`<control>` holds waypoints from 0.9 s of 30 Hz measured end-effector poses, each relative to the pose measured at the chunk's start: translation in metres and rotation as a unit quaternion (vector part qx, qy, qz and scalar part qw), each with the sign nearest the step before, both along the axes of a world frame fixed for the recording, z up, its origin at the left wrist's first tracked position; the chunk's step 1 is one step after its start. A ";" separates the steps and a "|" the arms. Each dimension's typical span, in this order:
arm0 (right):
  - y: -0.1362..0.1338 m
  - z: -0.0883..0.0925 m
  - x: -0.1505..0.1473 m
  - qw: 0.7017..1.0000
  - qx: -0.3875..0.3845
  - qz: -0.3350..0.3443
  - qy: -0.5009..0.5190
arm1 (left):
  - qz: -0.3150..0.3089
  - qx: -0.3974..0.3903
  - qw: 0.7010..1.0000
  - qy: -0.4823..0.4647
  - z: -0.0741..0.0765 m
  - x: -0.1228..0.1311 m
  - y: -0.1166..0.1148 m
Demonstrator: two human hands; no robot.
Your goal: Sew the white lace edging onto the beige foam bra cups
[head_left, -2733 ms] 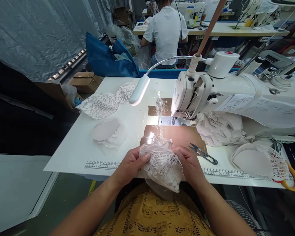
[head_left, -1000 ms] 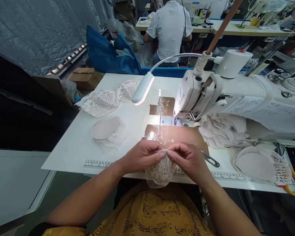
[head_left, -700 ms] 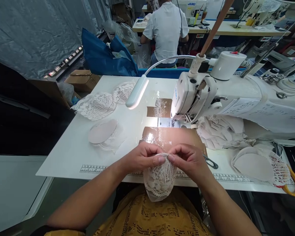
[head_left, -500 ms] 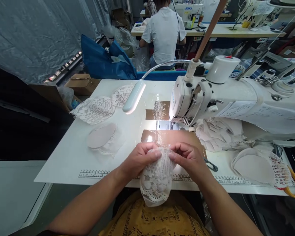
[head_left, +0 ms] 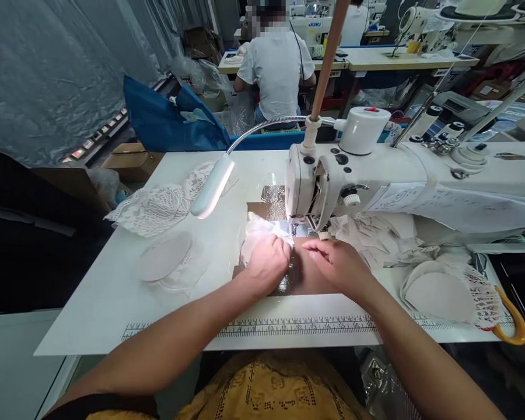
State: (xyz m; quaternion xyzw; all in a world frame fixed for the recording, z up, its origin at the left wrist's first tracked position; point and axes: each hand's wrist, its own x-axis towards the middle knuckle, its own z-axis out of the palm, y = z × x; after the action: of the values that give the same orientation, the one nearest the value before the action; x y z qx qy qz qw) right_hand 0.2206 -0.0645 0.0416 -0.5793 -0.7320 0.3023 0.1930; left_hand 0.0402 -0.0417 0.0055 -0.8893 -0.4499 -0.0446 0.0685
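Note:
My left hand (head_left: 268,262) lies closed on a white lace piece (head_left: 257,232), pressing it onto the table in front of the white sewing machine's (head_left: 332,175) needle. My right hand (head_left: 335,261) sits just right of it, fingers curled and pointing at the needle area; what they pinch is hidden. The lace shows only past my left fingers, lit brightly by the gooseneck lamp (head_left: 212,186).
Lace pieces (head_left: 151,209) and a beige pad (head_left: 164,263) lie at the table's left. More pads (head_left: 440,294) and folded fabric (head_left: 376,230) lie under the machine arm at right. A person in a white shirt (head_left: 275,64) sits at a far table. Blue bag (head_left: 166,119) behind.
Both hands have carried the lace piece from the table's near edge forward to the needle and laid it down there. The view has shifted closer to the machine.

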 end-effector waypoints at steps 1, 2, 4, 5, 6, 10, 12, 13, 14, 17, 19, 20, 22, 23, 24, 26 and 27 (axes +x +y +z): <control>0.003 -0.003 -0.002 1.000 0.006 0.007 -0.022 | -0.014 -0.008 1.000 0.006 -0.005 0.009 -0.004; 0.005 -0.007 -0.004 0.999 0.016 0.016 -0.039 | -0.023 -0.020 0.999 0.009 -0.007 0.015 -0.008; 0.006 -0.018 -0.008 0.996 0.041 0.041 -0.064 | -0.034 -0.051 0.998 0.006 -0.004 0.018 -0.015; 0.005 -0.023 -0.010 0.994 0.054 0.056 -0.078 | -0.036 -0.068 0.997 0.001 0.001 0.016 -0.017; 0.003 -0.028 -0.011 0.991 0.066 0.071 -0.097 | -0.036 -0.087 0.995 -0.010 0.007 0.013 -0.018; -0.003 -0.039 -0.017 0.971 0.105 0.094 -0.194 | -0.054 -0.198 0.974 -0.100 0.026 -0.007 -0.008; -0.004 -0.039 -0.019 0.961 0.119 0.098 -0.228 | -0.079 -0.236 0.956 -0.156 0.026 -0.016 -0.002; -0.004 -0.039 -0.020 0.958 0.122 0.098 -0.239 | -0.088 -0.234 0.953 -0.173 0.023 -0.019 0.001; -0.003 -0.038 -0.021 0.956 0.121 0.097 -0.248 | -0.092 -0.221 0.954 -0.182 0.018 -0.021 0.003; -0.001 -0.037 -0.024 0.954 0.109 0.082 -0.268 | -0.089 -0.167 0.966 -0.175 0.004 -0.022 0.007; 0.001 -0.036 -0.025 0.953 0.100 0.073 -0.278 | -0.089 -0.147 0.971 -0.168 -0.003 -0.021 0.011; 0.002 -0.037 -0.026 0.952 0.097 0.069 -0.283 | -0.089 -0.141 0.972 -0.165 -0.004 -0.021 0.014; 0.005 -0.037 -0.028 0.951 0.094 0.064 -0.287 | -0.093 -0.137 0.974 -0.153 -0.004 -0.021 0.021; 0.006 -0.037 -0.029 0.951 0.094 0.061 -0.287 | -0.100 -0.135 0.975 -0.147 -0.004 -0.021 0.025; 0.008 -0.036 -0.029 0.952 0.092 0.058 -0.287 | -0.109 -0.132 0.975 -0.142 -0.003 -0.022 0.029; 0.010 -0.035 -0.031 0.953 0.087 0.050 -0.284 | -0.126 -0.125 0.974 -0.141 -0.003 -0.024 0.035; 0.011 -0.035 -0.031 0.954 0.086 0.047 -0.283 | -0.131 -0.123 0.973 -0.147 -0.002 -0.025 0.037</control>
State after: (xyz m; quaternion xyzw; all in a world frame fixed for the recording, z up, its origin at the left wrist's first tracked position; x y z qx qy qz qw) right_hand 0.1893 -0.0538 0.0068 -0.5877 -0.8059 0.0708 0.0123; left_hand 0.0155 -0.0042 0.0030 -0.9259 -0.3364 -0.1279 -0.1145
